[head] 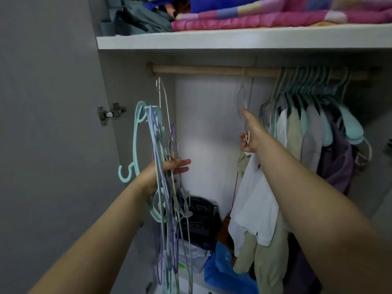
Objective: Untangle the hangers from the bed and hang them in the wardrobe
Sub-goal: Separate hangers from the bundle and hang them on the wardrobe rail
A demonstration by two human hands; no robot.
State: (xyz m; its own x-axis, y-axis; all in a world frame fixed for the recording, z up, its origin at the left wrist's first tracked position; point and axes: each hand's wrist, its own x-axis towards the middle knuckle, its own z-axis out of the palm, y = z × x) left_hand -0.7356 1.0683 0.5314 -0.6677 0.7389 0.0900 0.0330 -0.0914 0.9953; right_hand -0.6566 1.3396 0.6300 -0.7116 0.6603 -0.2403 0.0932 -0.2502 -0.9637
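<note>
I stand at the open wardrobe. My left hand [167, 169] grips a tangled bundle of thin hangers [163, 149], teal, purple and cream, held upright at the left of the opening. My right hand [251, 134] is raised toward the wooden rail [212, 71] and pinches a single pale hanger [242, 102], blurred, whose hook sits just below the rail. The fingers are partly hidden behind the hand.
Several teal hangers with shirts [307, 124] crowd the rail's right end. A white shelf [233, 39] above carries folded pink blankets [265, 18]. A dark bag [201, 219] and a blue bag [222, 272] lie on the wardrobe floor. The door hinge [110, 113] is at left.
</note>
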